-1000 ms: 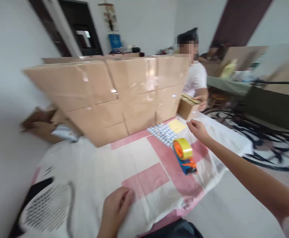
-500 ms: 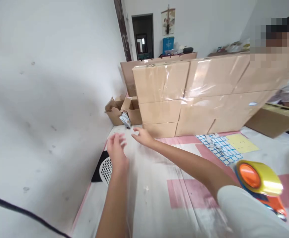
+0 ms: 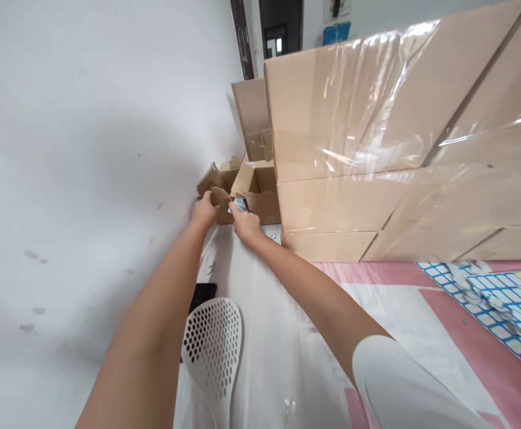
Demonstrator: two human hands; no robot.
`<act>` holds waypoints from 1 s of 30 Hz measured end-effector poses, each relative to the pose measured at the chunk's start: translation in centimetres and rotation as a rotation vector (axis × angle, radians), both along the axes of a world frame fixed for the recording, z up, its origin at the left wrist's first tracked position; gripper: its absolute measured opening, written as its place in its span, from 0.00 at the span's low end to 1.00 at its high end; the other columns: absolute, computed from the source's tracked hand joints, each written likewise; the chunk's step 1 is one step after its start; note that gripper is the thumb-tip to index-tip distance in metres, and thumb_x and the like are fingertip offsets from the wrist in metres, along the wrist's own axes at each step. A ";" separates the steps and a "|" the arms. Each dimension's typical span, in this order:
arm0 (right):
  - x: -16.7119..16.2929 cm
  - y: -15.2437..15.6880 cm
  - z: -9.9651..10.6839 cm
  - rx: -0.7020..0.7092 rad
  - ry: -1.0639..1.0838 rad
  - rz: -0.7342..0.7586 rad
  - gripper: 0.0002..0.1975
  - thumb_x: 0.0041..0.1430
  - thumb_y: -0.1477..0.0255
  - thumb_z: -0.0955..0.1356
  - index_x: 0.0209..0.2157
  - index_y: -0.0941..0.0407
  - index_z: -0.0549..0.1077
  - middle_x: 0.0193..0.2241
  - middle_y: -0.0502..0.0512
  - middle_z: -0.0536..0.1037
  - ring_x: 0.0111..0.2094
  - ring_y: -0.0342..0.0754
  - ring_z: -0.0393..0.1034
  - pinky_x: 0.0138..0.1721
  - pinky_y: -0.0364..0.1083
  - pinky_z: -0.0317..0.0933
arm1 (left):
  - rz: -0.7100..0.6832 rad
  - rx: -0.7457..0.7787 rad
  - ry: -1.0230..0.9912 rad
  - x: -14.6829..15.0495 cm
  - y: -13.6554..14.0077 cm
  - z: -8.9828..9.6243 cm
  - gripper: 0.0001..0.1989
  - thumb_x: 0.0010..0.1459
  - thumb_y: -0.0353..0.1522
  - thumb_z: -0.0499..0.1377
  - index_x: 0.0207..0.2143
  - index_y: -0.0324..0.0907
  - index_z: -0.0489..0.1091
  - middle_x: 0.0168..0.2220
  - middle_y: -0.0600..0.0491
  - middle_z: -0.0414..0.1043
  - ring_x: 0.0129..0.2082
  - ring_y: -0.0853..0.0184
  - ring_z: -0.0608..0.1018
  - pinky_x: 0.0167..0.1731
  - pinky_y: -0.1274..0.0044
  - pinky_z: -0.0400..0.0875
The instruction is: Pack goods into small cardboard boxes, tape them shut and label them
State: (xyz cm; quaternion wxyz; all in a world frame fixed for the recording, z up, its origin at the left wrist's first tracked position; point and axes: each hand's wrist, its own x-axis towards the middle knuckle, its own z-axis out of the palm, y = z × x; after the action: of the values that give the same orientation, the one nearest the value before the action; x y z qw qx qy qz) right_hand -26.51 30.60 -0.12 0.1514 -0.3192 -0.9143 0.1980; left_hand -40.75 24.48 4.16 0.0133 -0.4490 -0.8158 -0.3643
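Observation:
At the far end of the table, by the wall, my left hand (image 3: 205, 210) is closed on the torn edge of a small open cardboard box (image 3: 225, 213). Just right of it, my right hand (image 3: 246, 225) has its fingers on a crumpled, silvery-grey packet (image 3: 240, 204) at the front of the boxes. Its fingers look closed on the packet, though the hand partly covers it. A second open cardboard box (image 3: 264, 205) stands directly right of the packet. What the boxes hold is hidden.
A wall (image 3: 86, 179) runs along the left. To the right rises a tall stack of taped cartons (image 3: 332, 143). A white perforated insole-shaped piece (image 3: 216, 345) lies near me beside a black item (image 3: 203, 295). Blue-bordered label sheets (image 3: 488, 304) lie at right.
Both hands have reached forward, from free in the air to the small box and the silvery packet. My view has moved closer, and the yellow tape roll is out of sight.

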 end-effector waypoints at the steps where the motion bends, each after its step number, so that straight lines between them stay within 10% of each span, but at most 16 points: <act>1: 0.1 -0.1 0.0 0.001 0.007 0.012 0.30 0.69 0.76 0.61 0.70 0.48 0.56 0.46 0.60 0.82 0.46 0.55 0.76 0.49 0.52 0.65 | 0.023 -0.014 -0.011 0.1 0.2 0.0 0.21 0.72 0.39 0.53 0.58 0.33 0.67 0.57 0.44 0.69 0.51 0.62 0.78 0.52 0.63 0.74; 7: 4.6 -4.1 0.0 0.014 0.086 0.136 0.26 0.68 0.71 0.62 0.66 0.51 0.62 0.44 0.60 0.82 0.43 0.57 0.77 0.44 0.49 0.65 | 0.212 0.078 -0.007 4.7 -3.8 0.7 0.16 0.69 0.39 0.57 0.51 0.38 0.72 0.50 0.47 0.75 0.47 0.63 0.78 0.50 0.64 0.75; 11: 11.0 -10.3 0.4 0.048 0.169 0.210 0.24 0.67 0.71 0.62 0.63 0.53 0.66 0.42 0.59 0.83 0.41 0.55 0.77 0.41 0.47 0.64 | 0.285 0.248 0.026 10.8 -11.4 1.8 0.10 0.68 0.36 0.56 0.35 0.42 0.70 0.31 0.52 0.75 0.34 0.64 0.76 0.44 0.69 0.70; 18: 23.5 -22.3 -0.4 0.137 0.317 0.276 0.19 0.65 0.74 0.63 0.55 0.52 0.72 0.37 0.54 0.84 0.36 0.50 0.77 0.37 0.44 0.63 | 0.419 0.547 -0.047 21.6 -24.0 1.0 0.12 0.66 0.41 0.54 0.33 0.45 0.66 0.27 0.56 0.73 0.29 0.63 0.77 0.36 0.72 0.69; 30: 47.1 -28.9 1.1 0.134 0.885 -0.132 0.13 0.58 0.75 0.66 0.44 0.48 0.70 0.18 0.41 0.64 0.17 0.44 0.62 0.22 0.43 0.59 | 0.237 0.775 -0.285 31.8 -32.2 -2.4 0.17 0.62 0.49 0.56 0.33 0.44 0.62 0.25 0.60 0.65 0.25 0.70 0.69 0.30 0.76 0.66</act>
State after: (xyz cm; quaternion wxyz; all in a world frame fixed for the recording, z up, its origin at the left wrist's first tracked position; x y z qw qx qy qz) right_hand 20.62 1.74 0.95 0.5604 -0.2509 -0.7500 0.2459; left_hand -8.95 -7.68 1.79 0.1098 -0.2593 -0.6580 -0.6984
